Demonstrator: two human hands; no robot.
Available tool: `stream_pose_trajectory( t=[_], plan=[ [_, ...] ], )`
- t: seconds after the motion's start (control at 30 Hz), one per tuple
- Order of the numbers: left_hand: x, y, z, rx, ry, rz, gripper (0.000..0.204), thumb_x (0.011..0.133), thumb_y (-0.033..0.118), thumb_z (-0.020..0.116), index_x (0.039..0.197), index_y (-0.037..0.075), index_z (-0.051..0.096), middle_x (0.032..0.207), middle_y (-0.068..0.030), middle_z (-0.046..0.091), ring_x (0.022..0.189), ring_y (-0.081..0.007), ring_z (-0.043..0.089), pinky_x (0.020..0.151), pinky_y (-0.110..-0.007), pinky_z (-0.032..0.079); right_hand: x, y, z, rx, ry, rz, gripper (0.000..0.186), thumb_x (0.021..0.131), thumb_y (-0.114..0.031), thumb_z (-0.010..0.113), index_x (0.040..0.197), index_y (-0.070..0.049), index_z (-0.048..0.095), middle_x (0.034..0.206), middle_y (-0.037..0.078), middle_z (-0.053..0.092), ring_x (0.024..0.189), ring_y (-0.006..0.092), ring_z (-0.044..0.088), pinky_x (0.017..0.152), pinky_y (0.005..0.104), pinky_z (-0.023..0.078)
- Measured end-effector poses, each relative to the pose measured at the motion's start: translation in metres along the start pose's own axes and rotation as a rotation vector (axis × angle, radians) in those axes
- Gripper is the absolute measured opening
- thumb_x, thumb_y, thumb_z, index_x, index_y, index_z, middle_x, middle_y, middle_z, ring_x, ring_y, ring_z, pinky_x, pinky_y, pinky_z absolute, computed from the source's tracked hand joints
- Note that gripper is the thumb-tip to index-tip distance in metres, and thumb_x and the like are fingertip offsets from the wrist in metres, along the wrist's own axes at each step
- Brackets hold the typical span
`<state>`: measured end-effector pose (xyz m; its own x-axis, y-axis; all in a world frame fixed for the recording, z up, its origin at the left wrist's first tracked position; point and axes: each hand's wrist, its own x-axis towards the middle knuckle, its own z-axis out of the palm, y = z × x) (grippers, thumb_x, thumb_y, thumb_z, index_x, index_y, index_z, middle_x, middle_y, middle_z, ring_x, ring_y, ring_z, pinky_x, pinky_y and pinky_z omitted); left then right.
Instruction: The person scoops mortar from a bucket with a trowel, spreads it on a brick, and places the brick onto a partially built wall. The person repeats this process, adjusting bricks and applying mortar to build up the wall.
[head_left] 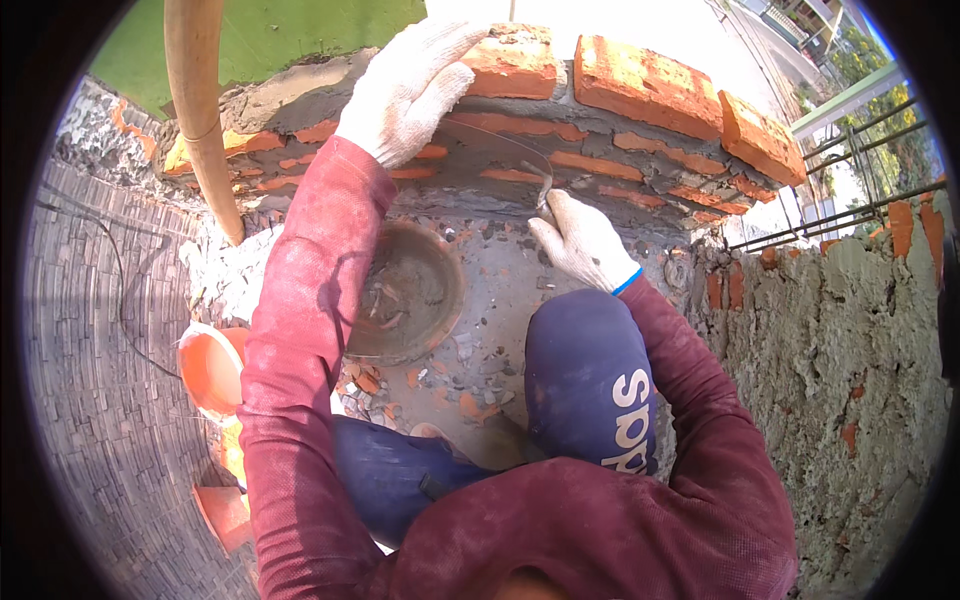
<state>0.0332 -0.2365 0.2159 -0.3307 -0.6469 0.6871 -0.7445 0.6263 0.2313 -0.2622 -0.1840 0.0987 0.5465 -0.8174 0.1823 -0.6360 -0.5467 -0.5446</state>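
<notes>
My left hand (405, 95), in a white knitted glove, rests at the top of the brick wall, its fingers together and curved over a brick (510, 70) at the upper middle. My right hand (585, 240), in a white glove with blue cuff, is closed on the handle of a trowel (545, 190). The trowel's grey blade reaches up-left along the mortared face of the brick courses (600, 165), toward my left wrist. Two further orange bricks (650, 85) lie along the wall top to the right, with mortar in the gap beside them.
A round basin (400, 330) of grey mortar sits below the wall among rubble. An orange bucket (210, 370) stands at left, near a bamboo pole (195, 100) and a cable. Steel bars (840, 225) stick out above the rough right wall (820, 350). My bent knee is in the middle.
</notes>
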Motion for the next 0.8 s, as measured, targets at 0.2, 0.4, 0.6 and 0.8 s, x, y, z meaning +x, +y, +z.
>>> stream_pose_trajectory(
  t=[0.2,0.4,0.6,0.8],
  plan=[
    [0.007,-0.010,0.042,0.227,-0.164,0.062,0.043,0.108,0.033,0.045,0.146,0.018,0.062,0.147,-0.0142,0.061,0.141,-0.0379,0.050,0.119,-0.048,0.036,0.005,0.024,0.008,0.153,0.101,0.040,0.029,0.100,-0.029,0.064,0.105,-0.001,0.060,0.091,0.023,0.068,0.088,0.0455,0.067,0.076,0.0507,0.053],
    [0.008,-0.007,0.036,0.155,-0.164,0.073,0.044,0.108,0.034,0.048,0.143,0.016,0.065,0.143,-0.0148,0.065,0.137,-0.0379,0.055,0.119,-0.049,0.036,-0.021,0.055,-0.030,0.326,0.072,0.186,0.033,0.094,-0.030,0.068,0.102,0.002,0.064,0.086,0.024,0.067,0.084,0.0445,0.068,0.073,0.0469,0.052],
    [0.012,0.005,0.040,0.241,-0.171,0.023,0.043,0.096,0.022,0.068,0.138,0.012,0.069,0.137,-0.0131,0.068,0.132,-0.0347,0.058,0.116,-0.046,0.041,-0.039,0.089,-0.051,0.379,0.037,0.254,0.040,0.092,-0.031,0.070,0.115,0.003,0.069,0.090,0.023,0.070,0.086,0.0418,0.071,0.076,0.0438,0.054],
    [0.013,0.007,0.045,0.233,-0.143,-0.036,0.045,0.089,0.010,0.074,0.134,0.013,0.073,0.135,-0.0129,0.070,0.130,-0.0324,0.061,0.115,-0.043,0.044,-0.038,0.139,-0.086,0.375,-0.048,0.190,0.048,0.088,-0.030,0.070,0.121,0.004,0.073,0.098,0.020,0.076,0.085,0.0221,0.073,0.082,0.0356,0.056]
  ],
)
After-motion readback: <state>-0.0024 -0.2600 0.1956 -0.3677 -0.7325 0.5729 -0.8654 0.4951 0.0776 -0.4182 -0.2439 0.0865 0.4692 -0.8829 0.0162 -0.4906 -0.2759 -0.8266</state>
